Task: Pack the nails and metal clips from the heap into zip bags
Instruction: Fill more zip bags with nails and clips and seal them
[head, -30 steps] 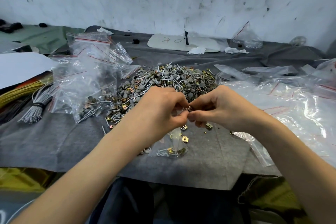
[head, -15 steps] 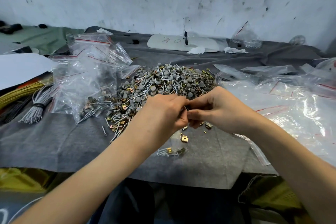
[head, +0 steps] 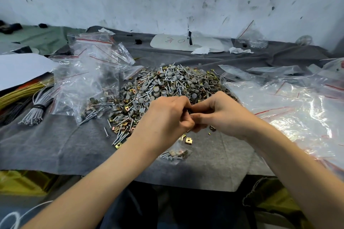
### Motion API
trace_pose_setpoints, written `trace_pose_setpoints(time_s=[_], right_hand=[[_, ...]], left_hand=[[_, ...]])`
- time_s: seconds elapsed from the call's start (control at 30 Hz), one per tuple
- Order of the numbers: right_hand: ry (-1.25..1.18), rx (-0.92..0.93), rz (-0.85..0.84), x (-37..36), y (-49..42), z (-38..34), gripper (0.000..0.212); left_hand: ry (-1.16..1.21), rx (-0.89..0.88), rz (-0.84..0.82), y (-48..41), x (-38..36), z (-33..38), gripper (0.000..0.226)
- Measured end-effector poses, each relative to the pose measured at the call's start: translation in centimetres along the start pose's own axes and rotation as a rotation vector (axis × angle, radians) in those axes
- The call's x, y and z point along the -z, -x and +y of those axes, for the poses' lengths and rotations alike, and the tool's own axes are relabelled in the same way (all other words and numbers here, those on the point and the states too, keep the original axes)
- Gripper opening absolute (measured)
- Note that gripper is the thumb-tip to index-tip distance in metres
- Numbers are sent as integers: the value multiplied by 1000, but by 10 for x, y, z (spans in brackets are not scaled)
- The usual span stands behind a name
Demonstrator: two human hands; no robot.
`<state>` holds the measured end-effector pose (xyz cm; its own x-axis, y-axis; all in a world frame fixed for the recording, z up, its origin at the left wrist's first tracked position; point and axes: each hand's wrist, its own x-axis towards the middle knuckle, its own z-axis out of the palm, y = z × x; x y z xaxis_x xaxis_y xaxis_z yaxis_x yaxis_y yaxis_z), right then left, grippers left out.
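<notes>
Pinching fingers of the left hand (head: 167,115) and right hand (head: 221,113) meet between the heap (head: 173,87) and the grey felt's (head: 55,147) front edge. Both curl on the mouth of a small zip bag (head: 176,153), whose nails and clips rest on the felt below. Step judged: sealing a filled bag. Next: press the zip shut along its whole width, then set the bag aside.
</notes>
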<state>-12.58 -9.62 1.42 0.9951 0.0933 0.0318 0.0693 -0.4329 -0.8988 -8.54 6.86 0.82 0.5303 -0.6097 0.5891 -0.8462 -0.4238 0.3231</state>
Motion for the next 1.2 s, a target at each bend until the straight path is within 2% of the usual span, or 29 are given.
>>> trace_pose_setpoints(time_s=[0.23, 0.4, 0.5, 0.67, 0.83, 0.97, 1.07, 1.2], right_hand=[[-58, -7, -19, -3, 1, 1, 10], [-60, -9, -38, 2, 4, -2, 28], [-77, 9, -52, 6, 7, -4, 16], [-190, -14, -101, 6, 10, -4, 17], [-412, -21, 16, -13, 2, -3, 20], [-570, -41, 205, -27, -1, -2, 24], [-609, -2, 309, -36, -2, -1, 20], [-681, 3, 363, -40, -3, -3, 17]], left_hand=[[65, 102, 20, -2, -1, -2, 8], [158, 174, 13, -7, 2, -1, 9], [239, 264, -17, -13, 6, -6, 17], [295, 261, -109, -16, 9, -19, 28], [254, 290, -44, -17, -4, -23, 29], [204, 242, 13, -15, -5, -23, 23], [223, 261, 82, -15, -4, -20, 17], [279, 287, 77, -16, -3, -21, 22]])
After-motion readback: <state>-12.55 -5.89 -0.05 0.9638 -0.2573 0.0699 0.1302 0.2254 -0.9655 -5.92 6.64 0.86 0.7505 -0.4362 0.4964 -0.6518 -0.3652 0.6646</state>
